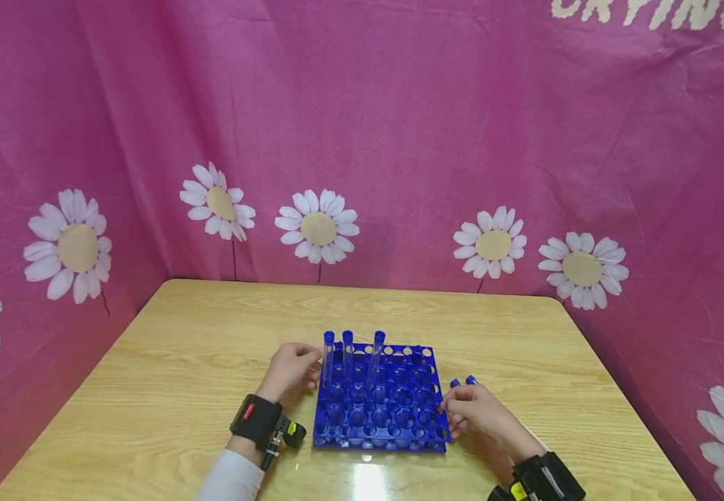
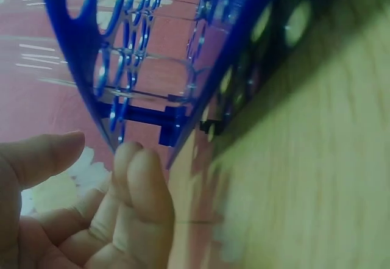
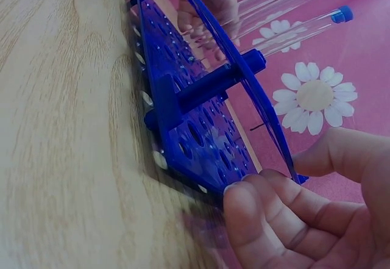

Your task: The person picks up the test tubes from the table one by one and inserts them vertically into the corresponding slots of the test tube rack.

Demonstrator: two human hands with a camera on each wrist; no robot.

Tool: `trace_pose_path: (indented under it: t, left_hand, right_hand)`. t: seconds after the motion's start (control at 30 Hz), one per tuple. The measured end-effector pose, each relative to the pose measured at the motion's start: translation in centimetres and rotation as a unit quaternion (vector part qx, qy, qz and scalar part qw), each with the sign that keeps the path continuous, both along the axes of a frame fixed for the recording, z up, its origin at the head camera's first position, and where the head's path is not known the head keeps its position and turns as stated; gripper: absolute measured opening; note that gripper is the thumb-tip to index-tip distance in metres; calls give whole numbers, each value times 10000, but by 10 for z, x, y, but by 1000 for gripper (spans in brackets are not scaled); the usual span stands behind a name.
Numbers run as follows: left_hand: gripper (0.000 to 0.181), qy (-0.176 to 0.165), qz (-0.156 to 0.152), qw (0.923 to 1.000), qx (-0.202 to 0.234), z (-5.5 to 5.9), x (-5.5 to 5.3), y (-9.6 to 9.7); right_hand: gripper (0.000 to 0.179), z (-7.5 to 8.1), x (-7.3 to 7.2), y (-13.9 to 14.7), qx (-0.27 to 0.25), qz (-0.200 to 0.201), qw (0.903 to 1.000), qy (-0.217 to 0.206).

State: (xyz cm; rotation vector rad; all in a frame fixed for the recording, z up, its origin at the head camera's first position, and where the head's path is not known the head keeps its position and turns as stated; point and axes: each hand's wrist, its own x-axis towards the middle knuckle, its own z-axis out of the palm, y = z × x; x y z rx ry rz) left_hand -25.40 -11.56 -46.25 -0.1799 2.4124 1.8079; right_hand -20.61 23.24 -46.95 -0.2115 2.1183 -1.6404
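A blue plastic test tube rack [image 1: 381, 417] stands on the table between both hands. Three clear test tubes with blue caps, one of them a tube [image 1: 348, 358] near the back left, stand upright in its holes. At the rack's left end is my left hand [image 1: 293, 367], its fingertips [image 2: 148, 165] right at the rack's edge and its thumb held apart. My right hand [image 1: 479, 410] pinches the right edge of the rack's upper plate [image 3: 268, 113], thumb above and fingers below.
Two more blue caps [image 1: 471, 380] show on the table just behind my right hand, the rest of them hidden by it. Pink cloth [image 1: 399, 139] printed with daisies hangs around the wooden table [image 1: 211, 327] at the back and sides.
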Motion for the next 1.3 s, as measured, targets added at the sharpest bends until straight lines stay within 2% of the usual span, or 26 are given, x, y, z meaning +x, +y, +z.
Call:
trace_pose_path:
  t: [0.1, 0.37, 0.67, 0.8, 0.9, 1.0, 1.1, 1.17, 1.3]
  left_hand:
    - [25, -47, -47, 9998, 168, -5, -1, 0]
    - [22, 184, -269, 9979, 567, -13, -3, -2]
    - [21, 220, -347, 9972, 621, -13, -3, -3]
    - [20, 203, -330, 9971, 648, -14, -4, -3]
    - [20, 191, -316, 9972, 652, -14, -3, -2]
    - [20, 188, -287, 9975, 622, -13, -3, -2]
    - [19, 187, -275, 9978, 577, -12, -2, -1]
    - [19, 186, -285, 9979, 560, -12, -2, -1]
    - [19, 171, -317, 9978, 556, -13, -2, -1]
  right_hand:
    - [20, 0, 0, 0, 67, -31, 10000, -23]
    - [21, 1, -1, 0, -64, 54, 9999, 71]
    - [23, 1, -2, 0, 71, 102, 9996, 259]
    - [24, 5, -1, 1, 40, 139, 9996, 263]
    - [28, 12, -1, 4, 65, 45, 9996, 276]
    - [31, 19, -3, 11, 319, -231, 9979, 518]
    - [28, 25, -4, 18, 910, -624, 9890, 989]
    - [23, 27, -4, 21, 1469, -928, 9768, 1254]
    - [16, 28, -3, 23, 2423, -1189, 9496, 1596]
